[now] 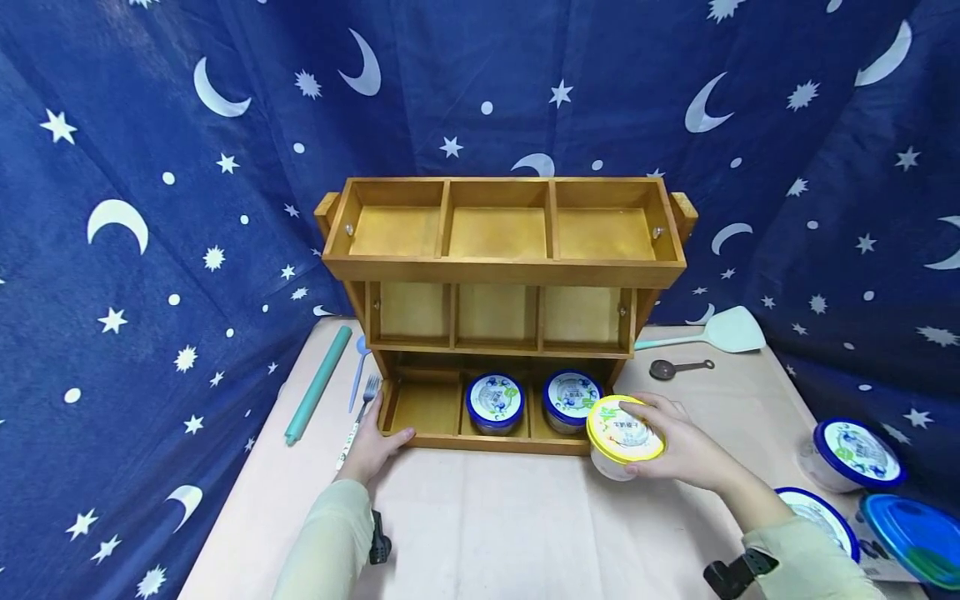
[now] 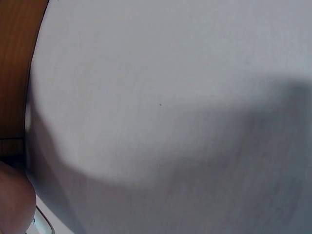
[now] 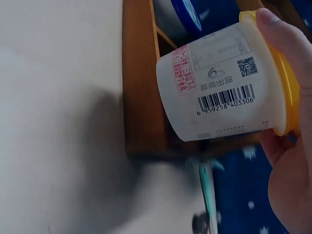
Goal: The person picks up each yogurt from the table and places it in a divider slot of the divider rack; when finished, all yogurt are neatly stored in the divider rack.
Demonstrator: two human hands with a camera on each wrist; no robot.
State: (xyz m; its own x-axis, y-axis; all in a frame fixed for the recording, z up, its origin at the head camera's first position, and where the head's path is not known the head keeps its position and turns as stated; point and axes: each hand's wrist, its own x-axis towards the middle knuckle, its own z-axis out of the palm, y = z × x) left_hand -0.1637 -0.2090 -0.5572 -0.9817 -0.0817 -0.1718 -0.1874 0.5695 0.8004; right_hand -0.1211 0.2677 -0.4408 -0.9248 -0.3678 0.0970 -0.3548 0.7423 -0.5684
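My right hand (image 1: 678, 440) grips a white tub with a yellow lid (image 1: 625, 429) by its lid, at the front right corner of a wooden three-tier rack (image 1: 504, 272). In the right wrist view the tub's barcoded side (image 3: 219, 83) is tilted, overlapping the rack's edge. My left hand (image 1: 371, 446) rests against the rack's front left corner, thumb stretched along the front and fingers along the side. In the bottom tier, one blue-lidded tub (image 1: 495, 403) sits in the middle compartment and another blue-lidded tub (image 1: 572, 400) in the right one.
Left of the rack lie a teal roll (image 1: 318, 385), a blue spoon (image 1: 359, 373) and a fork (image 1: 360, 417). On the right are a pale green spatula (image 1: 731, 332), a dark measuring spoon (image 1: 667, 369), more blue-lidded tubs (image 1: 858, 452) and a blue round lid (image 1: 918, 533). Behind hangs a star-patterned cloth (image 1: 480, 75).
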